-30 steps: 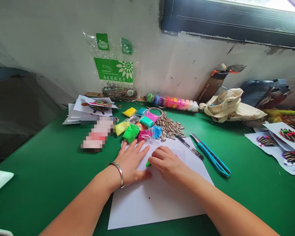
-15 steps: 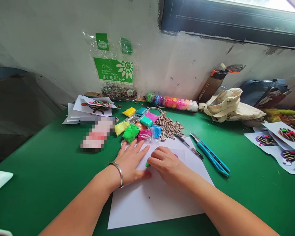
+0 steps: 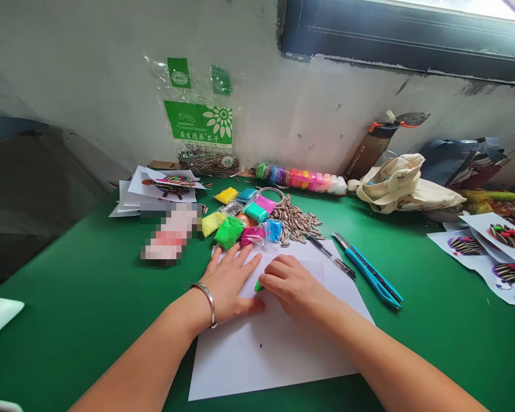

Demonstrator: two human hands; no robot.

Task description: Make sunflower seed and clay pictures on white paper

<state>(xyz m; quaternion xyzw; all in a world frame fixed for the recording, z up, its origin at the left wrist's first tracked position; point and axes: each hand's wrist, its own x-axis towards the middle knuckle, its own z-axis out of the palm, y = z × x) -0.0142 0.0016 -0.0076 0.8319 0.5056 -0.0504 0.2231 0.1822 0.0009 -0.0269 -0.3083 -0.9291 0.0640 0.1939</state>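
Observation:
My left hand (image 3: 232,286), with a silver bangle at the wrist, lies flat on a white sheet of paper (image 3: 240,372), its fingers spread. Beside its thumb, my right hand (image 3: 292,286) is curled over the paper, fingers closed at a small piece of bright green modelling clay (image 3: 258,285). Most of that piece is hidden under the fingers. A thin clear sheet (image 3: 317,269) shows on the paper behind my right hand. Just beyond my left fingertips sits a green clay packet (image 3: 229,232) among several others, including a yellow packet (image 3: 213,224).
Striped sunflower seeds (image 3: 298,220) are heaped behind the paper. A black pen (image 3: 332,257) and a blue utility knife (image 3: 371,274) lie to the right. Papers with seed pictures (image 3: 467,246) lie far right; another stack (image 3: 163,183) is back left. A seed bag (image 3: 199,123) leans on the wall.
My right hand has shifted very slightly, and a pink bit that showed behind it is now out of sight. My left hand stays in place.

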